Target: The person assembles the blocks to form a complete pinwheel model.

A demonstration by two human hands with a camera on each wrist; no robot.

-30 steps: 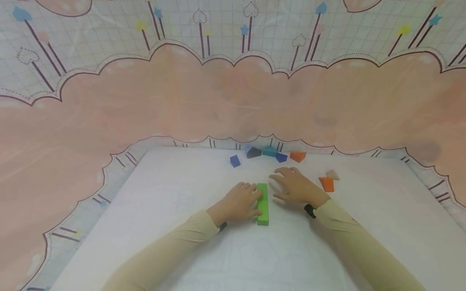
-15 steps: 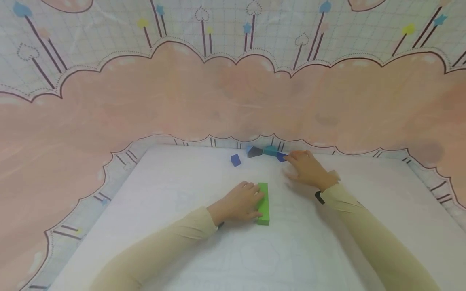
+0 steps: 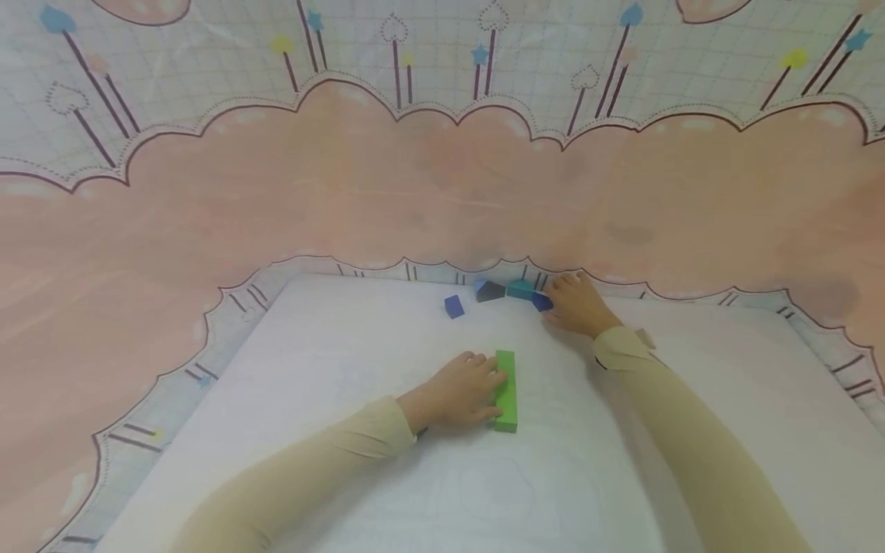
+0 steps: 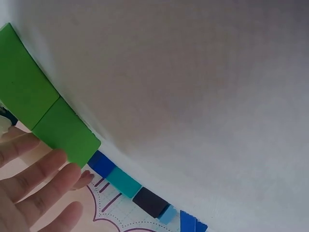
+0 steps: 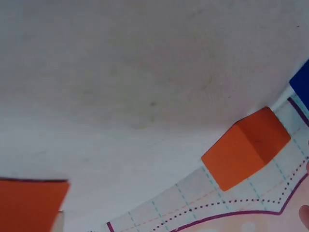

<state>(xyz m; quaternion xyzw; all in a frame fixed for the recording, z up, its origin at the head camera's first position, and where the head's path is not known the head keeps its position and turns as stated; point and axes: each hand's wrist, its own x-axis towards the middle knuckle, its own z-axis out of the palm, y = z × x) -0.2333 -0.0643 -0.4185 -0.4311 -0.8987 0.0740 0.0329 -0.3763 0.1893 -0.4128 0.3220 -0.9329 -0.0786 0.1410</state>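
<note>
Two green blocks (image 3: 508,384) stand end to end in a row on the white table, their seam showing in the left wrist view. My left hand (image 3: 466,390) touches their left side, fingers spread and fairly straight. At the table's far edge my right hand (image 3: 579,306) is beside a dark blue block (image 3: 542,302), its fingertips around the block's right end. Whether they pinch it is unclear. A teal block (image 3: 520,289) adjoins the blue one. Under the right hand, the right wrist view shows an orange block (image 5: 246,147), apart from the fingertips at the right edge.
Along the far edge lie a black block (image 3: 491,291) with a light blue one behind it, and a blue block (image 3: 453,306) further left. A beige block (image 3: 646,338) shows behind the right sleeve. Another orange block (image 5: 31,205) lies nearby. A patterned cloth (image 3: 429,192) hangs behind the table.
My right hand has moved away from beside the green blocks to the far edge, covering the orange block there and reaching the dark blue one. My left hand has stayed at the green blocks.
</note>
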